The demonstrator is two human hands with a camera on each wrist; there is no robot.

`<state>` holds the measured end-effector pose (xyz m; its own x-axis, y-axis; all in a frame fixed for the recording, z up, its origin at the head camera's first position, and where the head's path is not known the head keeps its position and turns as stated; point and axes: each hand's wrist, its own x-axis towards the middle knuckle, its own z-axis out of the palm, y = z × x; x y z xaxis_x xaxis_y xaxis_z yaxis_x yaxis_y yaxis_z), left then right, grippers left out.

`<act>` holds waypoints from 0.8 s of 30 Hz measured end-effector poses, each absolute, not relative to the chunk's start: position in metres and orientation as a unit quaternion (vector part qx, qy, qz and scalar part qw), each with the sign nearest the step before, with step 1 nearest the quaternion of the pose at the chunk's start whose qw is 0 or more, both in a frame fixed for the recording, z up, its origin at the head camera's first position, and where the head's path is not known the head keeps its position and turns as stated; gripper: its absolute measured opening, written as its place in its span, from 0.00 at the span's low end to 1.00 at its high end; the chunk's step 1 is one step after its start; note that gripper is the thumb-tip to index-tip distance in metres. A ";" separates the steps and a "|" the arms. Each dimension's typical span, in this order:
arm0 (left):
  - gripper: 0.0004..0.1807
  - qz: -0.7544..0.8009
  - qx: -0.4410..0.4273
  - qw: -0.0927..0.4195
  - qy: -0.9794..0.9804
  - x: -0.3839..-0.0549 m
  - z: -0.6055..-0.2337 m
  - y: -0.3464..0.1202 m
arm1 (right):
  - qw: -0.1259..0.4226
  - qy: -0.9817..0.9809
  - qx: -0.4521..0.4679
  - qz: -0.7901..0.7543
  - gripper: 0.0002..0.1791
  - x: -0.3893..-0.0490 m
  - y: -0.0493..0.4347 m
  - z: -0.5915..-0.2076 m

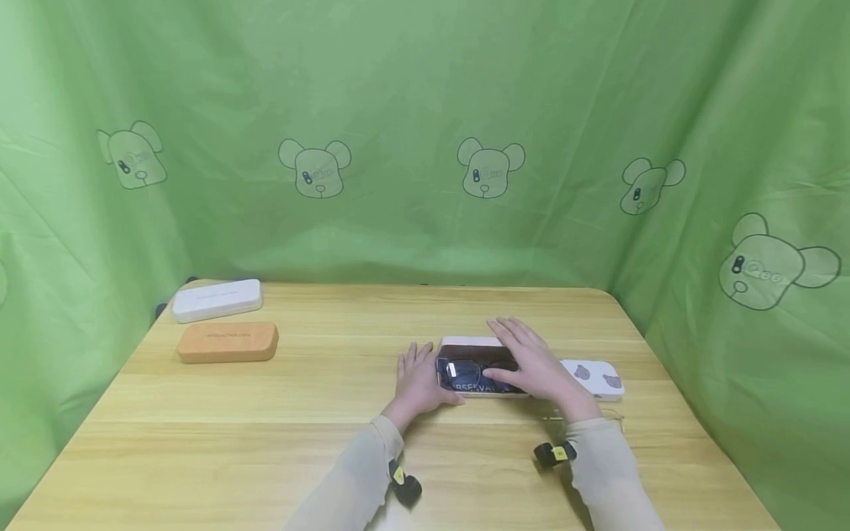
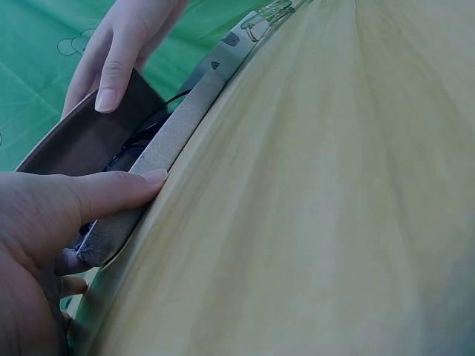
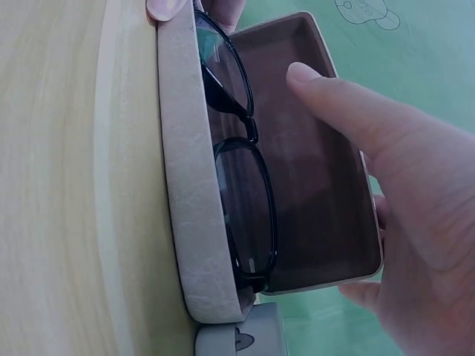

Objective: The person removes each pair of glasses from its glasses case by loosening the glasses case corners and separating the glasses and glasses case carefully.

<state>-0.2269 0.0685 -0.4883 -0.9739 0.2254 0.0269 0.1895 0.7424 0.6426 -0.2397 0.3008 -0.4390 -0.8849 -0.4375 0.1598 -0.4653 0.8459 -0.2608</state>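
An eyeglass case (image 1: 473, 350) stands with its lid raised on the right half of the table, brown inside and pale outside. Black-framed glasses (image 3: 271, 215) lie in its base. My left hand (image 1: 418, 380) holds the case's left end, its thumb on the front wall and the other fingers round the end. With my right hand (image 1: 534, 369) I hold the lid (image 3: 319, 178), the thumb over its inner side and the fingers behind it. Just right of the open case is a white case with bear prints (image 1: 603, 380).
A white eyeglass case (image 1: 218, 301) and an orange eyeglass case (image 1: 227, 343) lie closed at the table's far left. Thin-framed glasses (image 2: 271, 13) rest near the bear-print case. Green curtains (image 1: 398, 236) hang close round the wooden table (image 1: 265, 442).
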 end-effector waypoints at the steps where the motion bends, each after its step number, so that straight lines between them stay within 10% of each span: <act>1: 0.61 0.341 0.111 0.026 0.933 -0.227 -0.488 0.069 | 0.047 -0.960 0.234 0.148 0.52 -0.239 0.301 -0.439; 24: 0.61 0.352 0.104 0.032 0.930 -0.229 -0.489 0.068 | 0.110 -0.953 0.250 0.129 0.41 -0.225 0.300 -0.400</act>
